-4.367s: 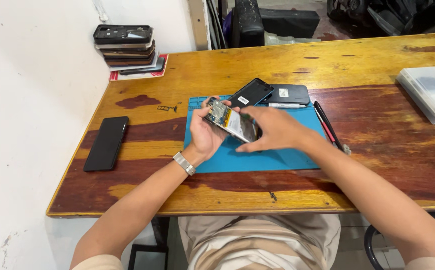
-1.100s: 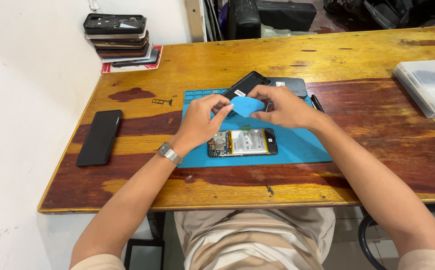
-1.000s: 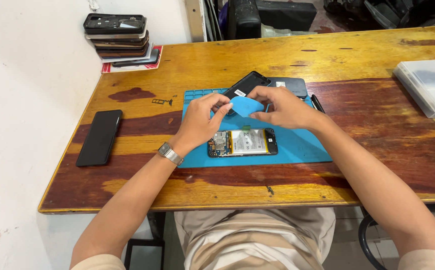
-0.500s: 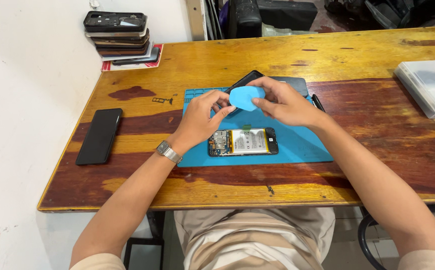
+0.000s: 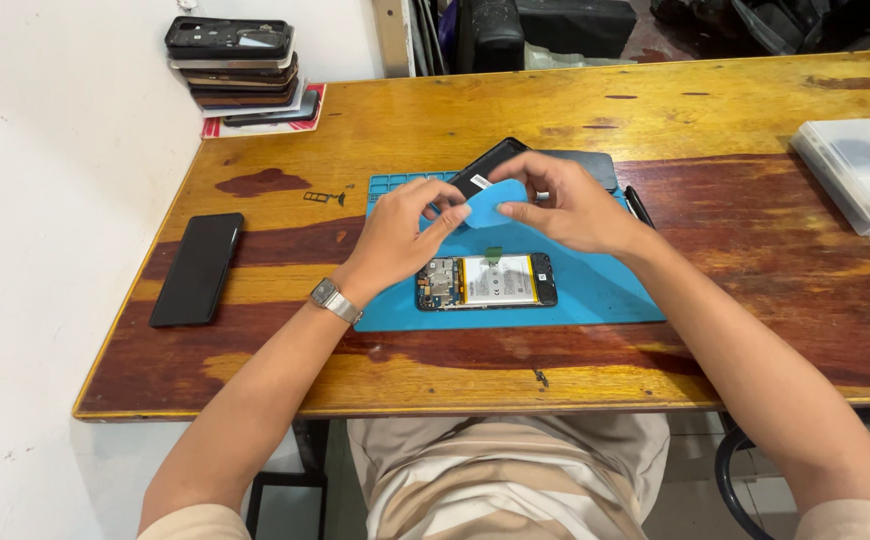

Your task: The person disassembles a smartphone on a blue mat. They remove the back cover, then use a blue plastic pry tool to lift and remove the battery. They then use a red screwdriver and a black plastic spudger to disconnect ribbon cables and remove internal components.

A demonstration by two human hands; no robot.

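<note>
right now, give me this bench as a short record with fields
left hand: pinches the left edge of the blue pick
right hand: pinches the pick's right side
pick: held above the mat, apart from the phone
open phone: flat on the blue mat, back off, battery showing
back cover: dark, behind the hands
black phone: face down, left of the mat
phone stack: far left corner
clear box: right edge of the table

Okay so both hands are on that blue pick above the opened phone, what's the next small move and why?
Probably lower the blue pick, pinched by the left hand and right hand, toward the opened phone. It lies bare on the blue mat just below them.
</note>
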